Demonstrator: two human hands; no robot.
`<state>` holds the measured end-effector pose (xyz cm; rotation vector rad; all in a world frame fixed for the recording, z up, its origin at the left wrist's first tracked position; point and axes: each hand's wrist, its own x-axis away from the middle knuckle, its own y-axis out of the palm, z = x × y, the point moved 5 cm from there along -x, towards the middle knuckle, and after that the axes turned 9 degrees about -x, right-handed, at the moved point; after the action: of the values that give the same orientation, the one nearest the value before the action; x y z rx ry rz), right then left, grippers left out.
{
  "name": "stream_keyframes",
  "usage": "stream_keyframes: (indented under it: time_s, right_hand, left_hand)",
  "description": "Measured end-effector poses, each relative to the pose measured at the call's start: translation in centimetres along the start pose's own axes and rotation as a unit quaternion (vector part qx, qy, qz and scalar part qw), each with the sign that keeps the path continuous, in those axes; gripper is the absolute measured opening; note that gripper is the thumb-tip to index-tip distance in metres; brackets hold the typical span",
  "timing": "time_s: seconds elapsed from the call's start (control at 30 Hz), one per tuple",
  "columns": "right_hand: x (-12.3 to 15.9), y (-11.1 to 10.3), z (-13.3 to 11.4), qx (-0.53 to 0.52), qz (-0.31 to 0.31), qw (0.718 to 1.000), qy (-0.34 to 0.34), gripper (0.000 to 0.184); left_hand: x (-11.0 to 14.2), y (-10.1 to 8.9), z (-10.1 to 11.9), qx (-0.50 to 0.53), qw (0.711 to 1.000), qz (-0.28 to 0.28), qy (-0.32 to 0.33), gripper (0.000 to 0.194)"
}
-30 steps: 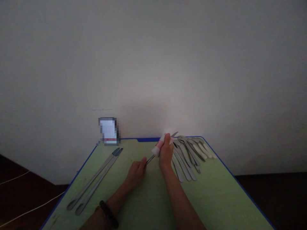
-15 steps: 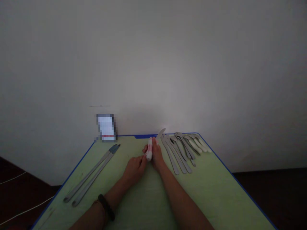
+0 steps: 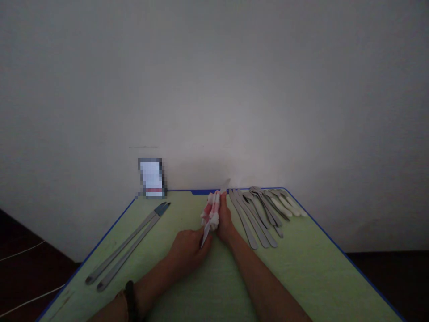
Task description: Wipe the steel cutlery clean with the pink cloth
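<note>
A table knife (image 3: 206, 233) passes through a pink-and-white cloth (image 3: 211, 213) above the far middle of the table. Its blade tip sticks out beyond the cloth, pointing away and to the right, while the near end of the handle shows by my left thumb. My left hand (image 3: 190, 245) is closed on that handle end. My right hand (image 3: 225, 219) is closed around the cloth with the knife inside; its fingers are partly hidden behind the cloth. Just right of it lie several metal knives, forks and spoons (image 3: 256, 210).
Two long-handled metal utensils with dark tips (image 3: 129, 243) lie slantwise on the left. A phone with a blurred screen (image 3: 152, 179) leans near the wall at the back left. Several white-handled pieces (image 3: 288, 208) lie at the far right of the green table (image 3: 295, 277), which has a blue edge.
My left hand has drawn nearer to me, and the handle end now shows out of the cloth. The cloth has loosened and spread. The view has shifted slightly.
</note>
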<state>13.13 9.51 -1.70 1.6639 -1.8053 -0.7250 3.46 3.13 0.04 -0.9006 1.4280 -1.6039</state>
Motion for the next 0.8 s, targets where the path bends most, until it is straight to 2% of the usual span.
stream_keyframes:
  time_s: [0.17,0.3,0.4,0.5,0.63,0.7,0.8]
  right_hand:
    - [-0.2,0.5,0.0,-0.063,-0.008,0.997,0.038,0.041]
    - [0.0,1.6,0.4,-0.06,-0.072,0.991,0.098,0.033]
    - [0.5,2.0,0.7,-0.053,-0.106,0.984,0.134,0.032]
    - [0.4,1.6,0.7,-0.057,-0.079,0.987,0.129,0.037]
    - [-0.4,0.7,0.1,-0.082,-0.009,0.995,0.059,0.03]
    - [-0.6,0.5,-0.2,-0.096,0.001,0.994,0.043,0.03]
    - [-0.6,0.8,-0.1,-0.098,0.0,0.994,0.049,0.033]
  left_hand:
    - [-1.0,0.2,-1.0,0.015,0.999,-0.002,-0.046,0.041]
    - [-1.5,0.4,-2.0,0.101,0.992,0.024,-0.067,0.041]
    - [-1.5,0.4,-2.1,0.116,0.991,0.014,-0.066,0.039]
    - [-1.3,0.1,-1.8,0.108,0.992,0.007,-0.06,0.045]
    - [-1.2,-0.2,-0.9,0.057,0.998,-0.015,-0.028,0.052]
    - [-1.1,0.0,-0.6,0.02,0.999,-0.023,-0.019,0.052]
    - [-1.1,0.1,-0.8,-0.032,0.999,-0.017,-0.039,0.052]
